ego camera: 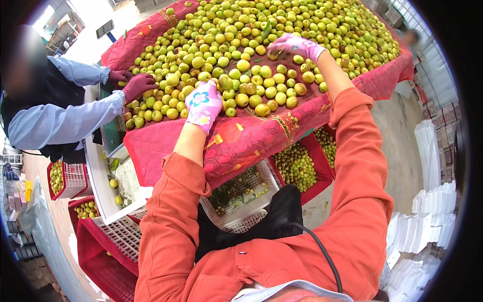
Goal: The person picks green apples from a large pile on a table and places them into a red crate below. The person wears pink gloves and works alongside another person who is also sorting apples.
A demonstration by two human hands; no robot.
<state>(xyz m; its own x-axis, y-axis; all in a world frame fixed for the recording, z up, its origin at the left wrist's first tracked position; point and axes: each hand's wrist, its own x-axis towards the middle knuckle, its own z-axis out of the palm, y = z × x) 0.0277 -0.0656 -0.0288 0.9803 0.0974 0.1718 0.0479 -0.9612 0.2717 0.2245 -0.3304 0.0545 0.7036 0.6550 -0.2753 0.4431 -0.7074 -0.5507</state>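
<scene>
Many green and yellow-brown round fruits [269, 81], jujube-like, lie over a table covered by a red patterned quilted cloth [166, 145]. My left hand [204, 104], in a pink floral glove, rests back up among the fruits near the cloth's front edge; its fingertips are hidden, so its hold cannot be told. My right hand [296, 46], in a matching glove, is farther back and to the right, fingers curled down over the fruits beside a patch of bare cloth. Whether it grips a fruit is not clear.
At the left, a co-worker's dark red gloved hands [139, 87] touch the fruits. A white tray [102, 188] with a few fruits adjoins the table. Below are a white plastic crate [241, 215] with leaves and a red-lined crate [320, 181] of fruits. White foam boxes [420, 230] stand right.
</scene>
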